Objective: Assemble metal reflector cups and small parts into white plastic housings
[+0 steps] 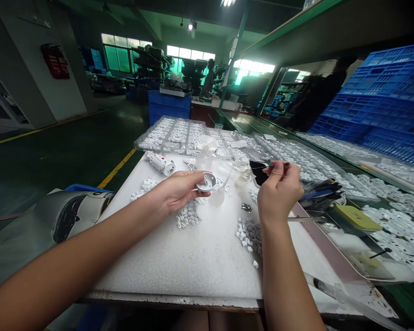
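Bare forearms (100, 248) nearest. Left hand (179, 191) pinching shallow round silver-grey cup (209, 182) by its rim, above white foam-covered tabletop (179, 262); hollow face tilted up, no long axis. Right hand (279, 191), farther right, fingers closed on thin dark stick (287, 164), near-level, tip leftward cup-side, apart.

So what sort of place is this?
Probably a factory or workshop for assembling small parts: trays packed with white pieces, stacked blue crates, and small loose pieces on a white worktop.
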### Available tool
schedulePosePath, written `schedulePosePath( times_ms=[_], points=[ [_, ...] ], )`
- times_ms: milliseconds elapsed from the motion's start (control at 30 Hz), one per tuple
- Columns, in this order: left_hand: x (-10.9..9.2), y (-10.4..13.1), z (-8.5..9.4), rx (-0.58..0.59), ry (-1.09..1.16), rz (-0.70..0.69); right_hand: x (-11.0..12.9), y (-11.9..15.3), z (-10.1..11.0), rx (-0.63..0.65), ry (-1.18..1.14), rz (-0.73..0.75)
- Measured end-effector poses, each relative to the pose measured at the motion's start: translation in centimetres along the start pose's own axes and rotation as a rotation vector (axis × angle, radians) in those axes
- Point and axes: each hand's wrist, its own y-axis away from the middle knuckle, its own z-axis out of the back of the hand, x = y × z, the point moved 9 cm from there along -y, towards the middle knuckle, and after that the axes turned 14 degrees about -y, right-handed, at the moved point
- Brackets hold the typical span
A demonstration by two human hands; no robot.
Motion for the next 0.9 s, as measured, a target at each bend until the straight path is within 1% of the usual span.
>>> schedulePosePath(
  times_ms=[133, 267, 333, 400, 433, 467, 500, 567, 600, 633, 667, 700, 767, 833, 900],
  points=[
    [-0.1, 0.1, -0.1, 0.002, -0.007, -0.005, -1.2, -0.2, -1.1, 0.077, 0.016, -0.028],
    [-0.2, 0.3, -0.3, 0.012, -0.018, -0.007, -2.7, -0.2, -2.3, 0.161, -0.086, -0.148],
    [-0.3, 0.2, -0.2, 0.013, -0.036, -0.029, -2.2, 0.0, -2.1, 0.148, -0.139, -0.152],
    [-0.7, 0.0, -0.1, 0.013, -0.079, -0.090, -0.3, 0.4, -1.6, 0.140, -0.221, -0.100],
    [-1.1, 0.0, 0.0, 0.007, -0.109, -0.140, 0.9, 0.8, -1.6, 0.172, -0.279, -0.065],
    [-1.5, 0.0, 0.0, -0.003, -0.147, -0.201, 2.3, 1.2, -1.9, 0.242, -0.344, -0.033],
    [-2.1, 0.2, 0.1, -0.021, -0.194, -0.267, 3.8, 1.9, -2.7, 0.355, -0.404, -0.009],
    [-3.3, 1.0, 0.3, -0.078, -0.320, -0.415, 6.2, 3.6, -4.3, 0.592, -0.436, 0.024],
    [-4.0, 1.6, 0.3, -0.113, -0.390, -0.495, 7.1, 4.4, -5.0, 0.692, -0.432, 0.021],
    [-4.5, 2.2, 0.2, -0.144, -0.453, -0.573, 7.6, 5.2, -5.6, 0.764, -0.430, 0.002],
    [-5.0, 2.9, 0.1, -0.170, -0.510, -0.647, 7.8, 5.7, -6.0, 0.802, -0.437, -0.030],
    [-5.4, 3.6, -0.1, -0.191, -0.561, -0.717, 7.8, 6.0, -6.2, 0.810, -0.457, -0.071],
    [-5.8, 4.7, -0.7, -0.204, -0.634, -0.836, 7.8, 6.2, -6.1, 0.746, -0.509, -0.123],
    [-6.0, 5.5, -1.3, -0.175, -0.619, -0.913, 7.9, 5.8, -5.1, 0.605, -0.558, -0.098],
    [-6.1, 6.0, -1.8, -0.099, -0.474, -0.947, 8.1, 5.3, -3.2, 0.403, -0.618, -0.014]
  ],
)
